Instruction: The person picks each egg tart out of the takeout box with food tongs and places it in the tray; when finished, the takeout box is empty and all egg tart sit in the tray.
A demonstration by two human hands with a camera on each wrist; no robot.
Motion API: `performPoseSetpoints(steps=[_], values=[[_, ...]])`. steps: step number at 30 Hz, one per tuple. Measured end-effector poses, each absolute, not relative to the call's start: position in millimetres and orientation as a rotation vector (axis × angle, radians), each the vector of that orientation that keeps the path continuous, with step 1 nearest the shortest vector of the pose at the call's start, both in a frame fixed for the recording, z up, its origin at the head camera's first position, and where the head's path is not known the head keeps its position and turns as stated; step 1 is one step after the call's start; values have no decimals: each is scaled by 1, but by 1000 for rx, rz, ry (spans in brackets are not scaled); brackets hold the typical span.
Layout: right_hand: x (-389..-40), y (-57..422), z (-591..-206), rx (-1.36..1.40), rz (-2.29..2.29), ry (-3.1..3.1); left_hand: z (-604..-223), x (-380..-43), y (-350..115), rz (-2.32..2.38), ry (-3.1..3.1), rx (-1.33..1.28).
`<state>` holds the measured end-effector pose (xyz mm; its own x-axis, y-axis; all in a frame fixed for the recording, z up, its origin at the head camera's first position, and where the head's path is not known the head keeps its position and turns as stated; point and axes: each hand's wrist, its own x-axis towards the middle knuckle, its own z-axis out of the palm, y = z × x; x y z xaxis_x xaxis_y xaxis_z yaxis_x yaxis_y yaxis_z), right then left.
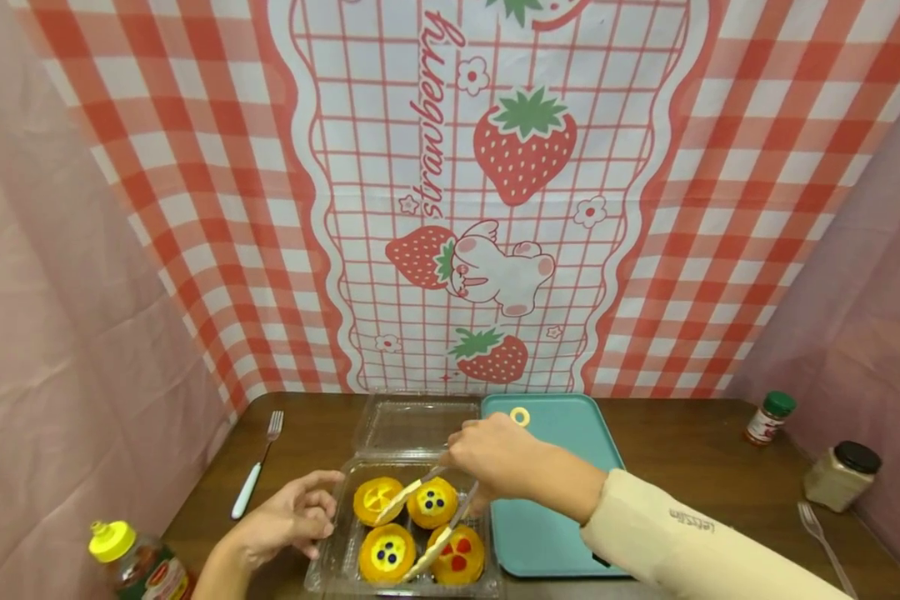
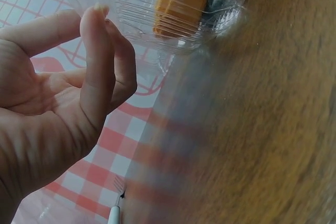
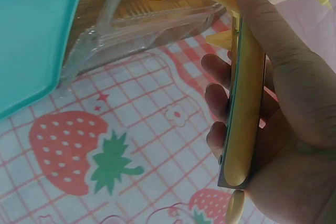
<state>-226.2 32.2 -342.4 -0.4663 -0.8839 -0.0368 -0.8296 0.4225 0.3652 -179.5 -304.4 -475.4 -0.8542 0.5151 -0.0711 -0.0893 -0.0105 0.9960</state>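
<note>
My right hand (image 1: 506,458) grips tongs (image 3: 247,98) with pale yellow scalloped tips, spread apart over several round tarts in a clear plastic box (image 1: 345,533). Between the tong arms sits a tart with blue dots (image 1: 432,503). One tip is by the yellow-topped tart (image 1: 375,498); the other passes between a second blue-dotted tart (image 1: 387,553) and the red-topped tart (image 1: 459,562). My left hand (image 1: 292,517) is at the box's left side, fingers loosely bent with nothing in them. Whether it touches the rim I cannot tell.
Right of the box lies a teal tray (image 1: 555,533) with a pale yellow ring (image 1: 520,416) on it. A fork (image 1: 258,467) and a yellow-capped bottle (image 1: 138,562) are at left. At right stand a green-lidded jar (image 1: 769,419), a black-lidded jar (image 1: 840,477) and another fork (image 1: 825,542).
</note>
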Motion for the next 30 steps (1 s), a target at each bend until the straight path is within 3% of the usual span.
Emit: performPoseSetpoints(steps=[30], values=[[-234, -7, -360, 1552, -689, -2566, -476, -180, -305, 1944, 1830, 454]])
